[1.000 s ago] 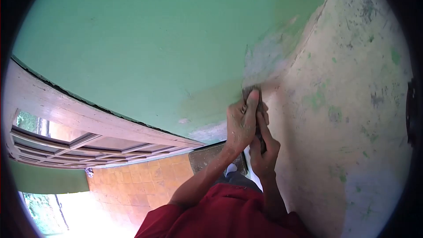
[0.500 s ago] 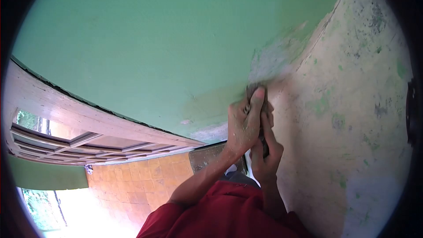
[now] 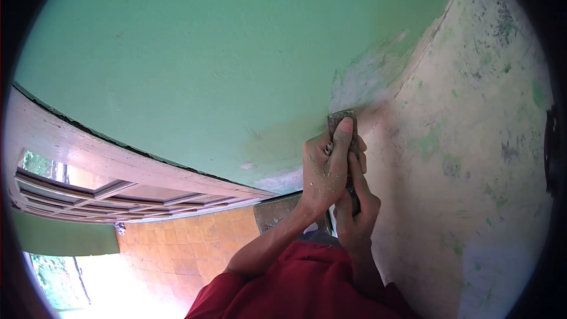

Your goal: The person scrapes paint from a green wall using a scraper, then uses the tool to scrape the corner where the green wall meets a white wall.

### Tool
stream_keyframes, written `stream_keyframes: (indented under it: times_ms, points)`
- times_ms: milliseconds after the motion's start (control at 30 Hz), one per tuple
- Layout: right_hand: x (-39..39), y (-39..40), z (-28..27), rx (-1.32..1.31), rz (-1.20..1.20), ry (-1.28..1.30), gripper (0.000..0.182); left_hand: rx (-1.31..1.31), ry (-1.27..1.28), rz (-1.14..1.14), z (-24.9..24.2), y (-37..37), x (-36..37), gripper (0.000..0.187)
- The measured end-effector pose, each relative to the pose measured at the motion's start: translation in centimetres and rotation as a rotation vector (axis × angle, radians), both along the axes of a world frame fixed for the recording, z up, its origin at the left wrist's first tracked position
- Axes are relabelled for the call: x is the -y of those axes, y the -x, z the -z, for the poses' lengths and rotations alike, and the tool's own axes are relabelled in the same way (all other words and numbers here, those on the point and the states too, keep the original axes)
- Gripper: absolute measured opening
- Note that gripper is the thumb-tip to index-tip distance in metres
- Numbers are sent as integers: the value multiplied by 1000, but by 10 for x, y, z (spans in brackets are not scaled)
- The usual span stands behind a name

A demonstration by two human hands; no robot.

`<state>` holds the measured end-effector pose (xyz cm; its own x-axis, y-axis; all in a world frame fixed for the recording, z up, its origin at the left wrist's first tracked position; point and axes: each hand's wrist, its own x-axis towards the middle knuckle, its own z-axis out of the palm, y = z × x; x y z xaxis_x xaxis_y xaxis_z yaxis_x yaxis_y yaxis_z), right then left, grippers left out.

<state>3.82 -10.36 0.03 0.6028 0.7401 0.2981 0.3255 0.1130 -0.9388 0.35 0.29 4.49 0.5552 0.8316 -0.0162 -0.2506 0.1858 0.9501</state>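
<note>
Your left hand point(image 3: 323, 168) closed around a dark scraper point(image 3: 341, 123), forefinger laid along its blade, your right hand point(image 3: 356, 207) gripping its handle below, blade tip pressed to the wall point(image 3: 177, 53) where green paint meets the bare scraped patch point(image 3: 466, 142), door frame point(image 3: 106, 159) along the wall's lower edge.

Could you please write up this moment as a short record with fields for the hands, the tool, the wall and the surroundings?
left hand: gripping the scraper, forefinger laid along its blade
right hand: wrapped round the scraper lower down
scraper: blade tip pressed to the wall at the paint edge
green paint: intact to the left of the blade
bare wall: stripped, pale, with green flecks, to the right
door frame: wooden, lower left
floor: orange tiles
sleeve: red
</note>
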Motion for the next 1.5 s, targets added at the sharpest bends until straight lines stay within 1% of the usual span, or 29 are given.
stream_keyframes:
  times_ms: [67,100,200,300,433,467,500,533,567,600,667,733,767,833,867,933,967,1033,1100,1167,1200,1267,1300,1367,1433,1500]
  points:
    - [0,0,11,55,-5,-22,52,-19,-17,5,11,2,1,52]
    - [-4,-1,7,62,-6,-34,52,-43,-30,4,11,3,-1,52]
    - [-9,-3,-1,20,-4,-40,52,-18,-57,-16,-6,0,-2,52]
    - [-7,0,0,48,12,-33,52,-17,-69,-17,7,2,-1,52]
    - [-11,-5,-17,54,-12,-14,51,12,-120,-35,-7,0,-3,54]
    - [-11,-4,-25,40,-18,15,51,22,-81,-19,-19,1,-3,55]
    - [-9,-2,-20,38,-22,13,51,38,-50,-5,-27,1,-5,55]
    - [-5,-2,-10,89,-6,-23,50,46,-60,-5,-21,0,-6,55]
    - [-3,-4,-5,141,12,-51,50,44,-58,-10,-5,0,-2,55]
    - [-7,-7,-8,153,10,-55,50,44,-57,-22,-3,-2,-1,55]
    - [-6,-6,-15,77,4,-33,51,60,-57,-57,-7,-6,-1,54]
    - [-1,-1,-18,45,8,24,51,75,-41,11,-13,-2,-2,54]
    - [-1,-1,-19,32,10,63,51,76,-39,10,-6,-1,0,54]
    - [-1,-3,-7,73,12,33,51,-14,-5,13,4,1,1,55]
    - [0,-2,-1,98,13,15,51,-12,-8,13,4,0,0,55]
    - [-6,0,-21,72,21,39,51,44,-63,-43,-13,-4,-1,52]
    - [-5,2,-27,42,21,68,51,32,-54,-39,-11,-1,3,52]
    - [2,4,-16,54,10,48,51,11,-38,-14,-13,1,0,52]
    - [-1,-2,-11,88,12,23,51,-7,-20,-8,-2,1,1,52]
    - [-2,-1,-7,139,29,-60,51,-52,11,-5,3,1,2,53]
    - [-2,-2,-6,133,24,-55,51,-25,18,-20,2,-2,0,53]
    - [4,-1,-6,6,-5,83,51,-18,43,-17,9,0,7,53]
    - [5,-1,-2,7,-3,84,51,-30,25,-18,14,1,7,53]
    - [-1,-1,6,84,-4,-25,51,-34,-12,-24,14,1,2,53]
    - [-2,-3,2,72,-3,-23,51,-39,-25,-40,14,-1,1,53]
    - [-1,-1,3,38,-3,0,51,-25,-36,-36,0,-3,-2,53]
